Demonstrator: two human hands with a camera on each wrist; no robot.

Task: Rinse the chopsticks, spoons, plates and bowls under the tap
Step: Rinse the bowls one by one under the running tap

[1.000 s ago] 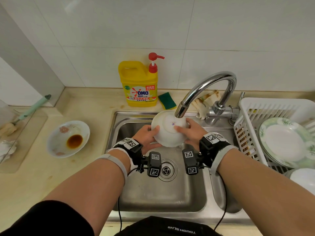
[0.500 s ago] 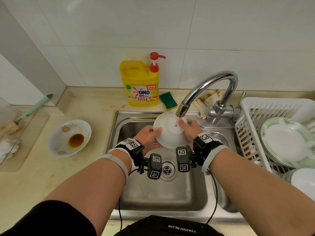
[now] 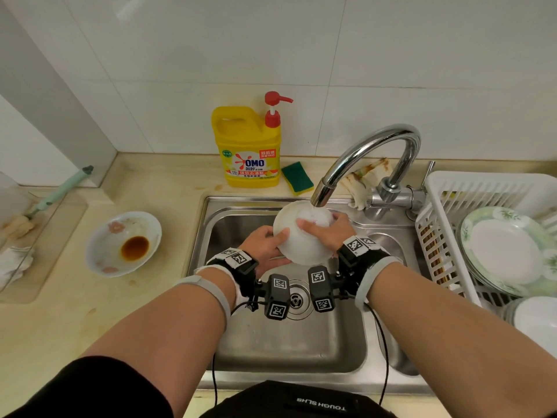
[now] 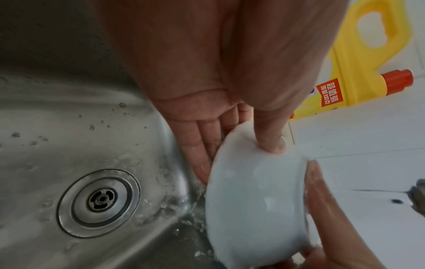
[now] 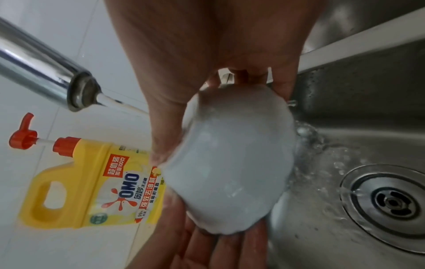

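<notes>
The left hand (image 3: 265, 247) and right hand (image 3: 327, 232) both grip the white bowl (image 3: 301, 236) under the tap (image 3: 322, 191), over the sink (image 3: 289, 342) near its back edge. To rinse well, I think it is better to turn the bowl slowly, holding the wet rim firmly

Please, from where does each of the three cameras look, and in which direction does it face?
Head: faces forward and down at the sink; shows both forearms, left hand, right hand.
Left wrist: looks along the palm at the white bowl and drain.
Right wrist: looks along the palm at the bowl and tap.
All share the bowl and yellow detergent bottle.
</notes>
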